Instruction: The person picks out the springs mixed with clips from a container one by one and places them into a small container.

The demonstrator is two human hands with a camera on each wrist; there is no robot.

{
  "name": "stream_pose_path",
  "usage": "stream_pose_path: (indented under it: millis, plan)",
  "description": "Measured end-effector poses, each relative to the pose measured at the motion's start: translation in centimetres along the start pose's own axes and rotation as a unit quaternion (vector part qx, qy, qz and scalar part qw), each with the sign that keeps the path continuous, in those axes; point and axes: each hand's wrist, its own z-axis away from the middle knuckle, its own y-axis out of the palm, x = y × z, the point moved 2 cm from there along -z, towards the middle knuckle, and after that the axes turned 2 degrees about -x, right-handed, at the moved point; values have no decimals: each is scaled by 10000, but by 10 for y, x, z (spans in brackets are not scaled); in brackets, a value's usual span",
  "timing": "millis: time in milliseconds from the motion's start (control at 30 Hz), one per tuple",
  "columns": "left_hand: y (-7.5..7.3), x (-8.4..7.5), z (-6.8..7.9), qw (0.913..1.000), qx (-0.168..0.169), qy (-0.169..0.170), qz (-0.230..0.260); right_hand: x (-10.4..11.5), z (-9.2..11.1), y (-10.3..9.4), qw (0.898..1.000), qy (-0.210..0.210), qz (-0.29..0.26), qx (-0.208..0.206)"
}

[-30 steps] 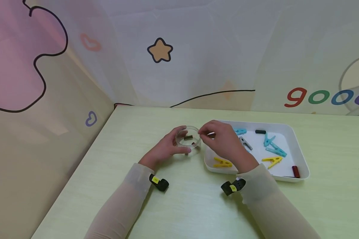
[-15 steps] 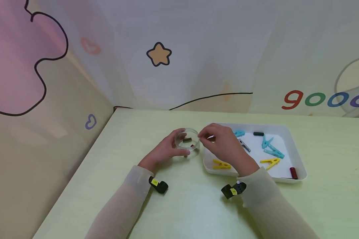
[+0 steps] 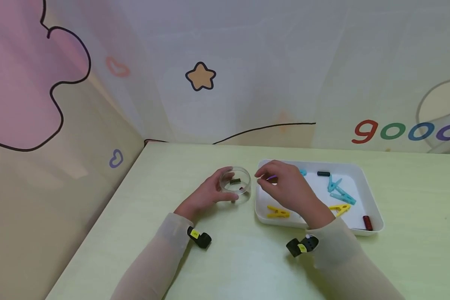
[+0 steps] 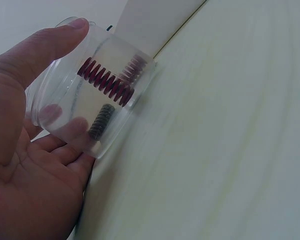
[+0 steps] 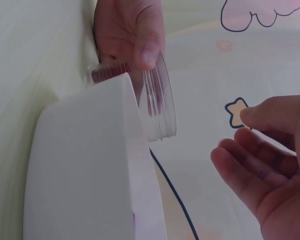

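My left hand (image 3: 206,193) grips a clear round jar (image 4: 65,107), thumb on one side and fingers around the other. Inside it lie a dark red coil spring (image 4: 105,82) and a dark grey spring (image 4: 102,121); more red coils show behind. The jar's base is close over the table. My right hand (image 3: 288,187) hovers above the left end of a white tray (image 3: 281,223), to the right of the jar. Its thumb and fingers are loosely bent, with nothing visible between them. Something purple (image 3: 271,178) shows beneath that hand.
In the tray lie yellow clips (image 3: 278,212), light blue clips (image 3: 343,196), a black spring (image 3: 323,173) and a red spring (image 3: 367,223). The hand covers part of the tray. A printed cloth (image 3: 247,91) hangs behind the table (image 3: 240,258).
My right hand has moved from the jar's rim rightward to over the tray, its thumb and fingertips parting. My left hand keeps its hold on the jar. The head view has tilted slightly up.
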Motion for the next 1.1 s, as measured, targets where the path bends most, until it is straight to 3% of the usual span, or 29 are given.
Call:
stream_pose_path:
  millis: [300, 733, 1100]
  plan:
    - [0, 7, -1, 10000, -1, -32, -80, -4, 9, -7, 9999, -121, -48, -88]
    - [1, -1, 3, 9999, 32, 99, 96, -13, 22, -15, 9989, -310, 162, -320]
    - [1, 1, 1, 10000, -43, -29, 44, -21, 32, -24, 9959, -597, 408, -535]
